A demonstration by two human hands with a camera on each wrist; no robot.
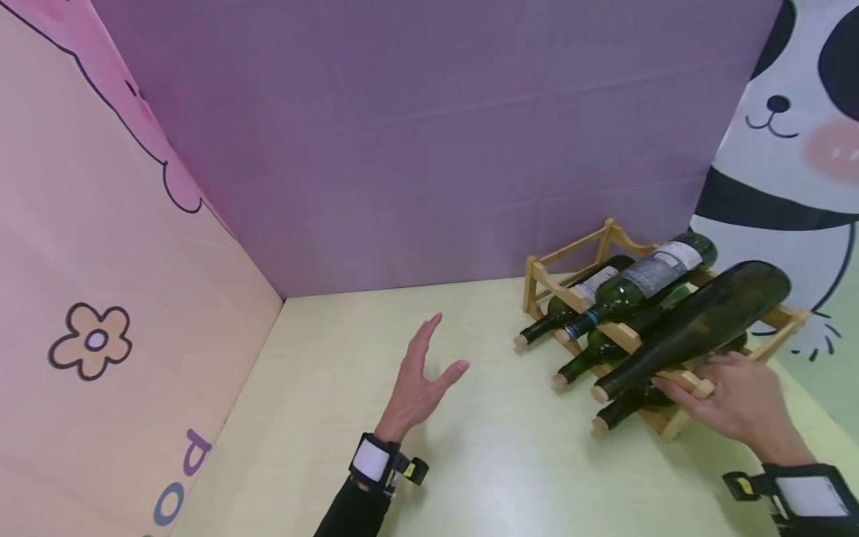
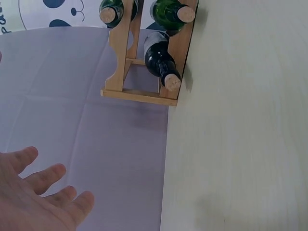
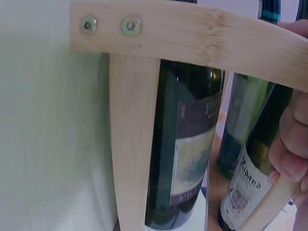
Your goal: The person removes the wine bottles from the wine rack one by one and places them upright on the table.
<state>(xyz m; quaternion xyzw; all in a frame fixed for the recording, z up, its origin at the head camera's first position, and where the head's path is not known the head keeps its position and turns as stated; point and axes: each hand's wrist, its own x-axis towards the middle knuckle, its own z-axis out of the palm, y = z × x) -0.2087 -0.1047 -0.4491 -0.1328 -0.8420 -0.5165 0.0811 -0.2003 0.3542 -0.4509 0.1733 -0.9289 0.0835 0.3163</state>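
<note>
A wooden wine rack (image 1: 624,337) stands at the right of the table, holding several corked green bottles on two levels. On its upper level lie a dark bottle (image 1: 705,324) and a labelled bottle (image 1: 661,268); the lower bottles, one of them a small-necked dark bottle (image 2: 161,60), are partly hidden by them. My right hand (image 1: 745,399) grips the rack's near end. Its fingers (image 3: 291,159) curl round a wooden bar in the right wrist view, beside a bottle labelled "Zidaud" (image 3: 245,187). Left of the rack, my left hand (image 1: 412,391) is raised with fingers spread, holding nothing.
A purple backdrop (image 1: 416,149) rises along the table's back edge, close behind the rack. A pink printed panel (image 1: 154,298) borders the left side, and a panda-printed panel (image 1: 772,239) the right. The pale table top (image 1: 335,373) stretches left of the rack.
</note>
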